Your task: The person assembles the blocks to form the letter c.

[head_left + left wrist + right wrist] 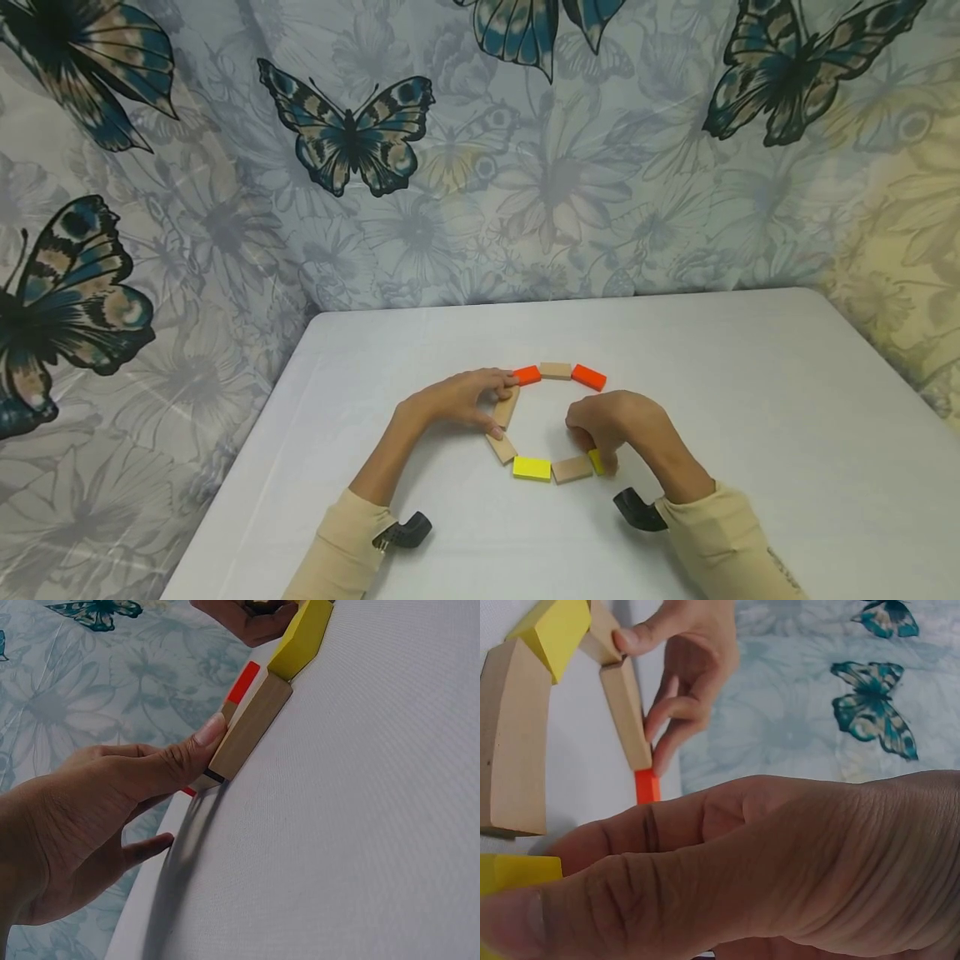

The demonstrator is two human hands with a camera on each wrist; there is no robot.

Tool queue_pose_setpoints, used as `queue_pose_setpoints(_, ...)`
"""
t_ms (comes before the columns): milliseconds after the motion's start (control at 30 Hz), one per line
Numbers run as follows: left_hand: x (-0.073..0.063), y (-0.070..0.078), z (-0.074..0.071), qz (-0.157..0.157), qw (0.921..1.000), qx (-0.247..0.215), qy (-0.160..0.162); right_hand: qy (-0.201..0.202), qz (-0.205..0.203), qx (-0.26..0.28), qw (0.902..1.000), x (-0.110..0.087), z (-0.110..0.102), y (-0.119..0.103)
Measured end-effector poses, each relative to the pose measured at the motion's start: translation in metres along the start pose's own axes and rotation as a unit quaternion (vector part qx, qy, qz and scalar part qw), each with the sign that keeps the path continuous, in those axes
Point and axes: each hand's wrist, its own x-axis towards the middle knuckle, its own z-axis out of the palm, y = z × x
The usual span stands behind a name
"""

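Small blocks form a curved outline on the white table. My left hand (465, 398) is at its left side, thumb on a plain wooden block (502, 449), other fingers loosely bent by another wooden block (507, 408) and an orange-red block (527, 375). My right hand (618, 421) pinches a yellow block (525, 866) between thumb and fingers at the near right, beside a wooden block (572, 469). A second yellow block (532, 468) lies along the near side. Fingers cover most of the pinched block in the head view.
On the far side lie a wooden block (556, 371) and another orange-red block (589, 377). White cloth covers the table (720, 358). Behind it hangs a floral backdrop (555, 183) with butterflies. Black wrist mounts (639, 509) stick out from both beige sleeves.
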Motion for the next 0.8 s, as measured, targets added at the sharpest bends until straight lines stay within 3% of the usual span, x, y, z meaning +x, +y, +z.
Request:
queue_pose_setpoints(667,0.0,0.001,-0.002,0.016,0.9999,0.0,0.0,-0.002,-0.017,0.011,0.9998,-0.001,-0.002,-0.002)
queue_pose_setpoints(800,0.001,0.001,-0.003,0.022,0.9997,0.011,0.004,0.005,-0.027,0.042,0.9987,-0.006,-0.01,0.007)
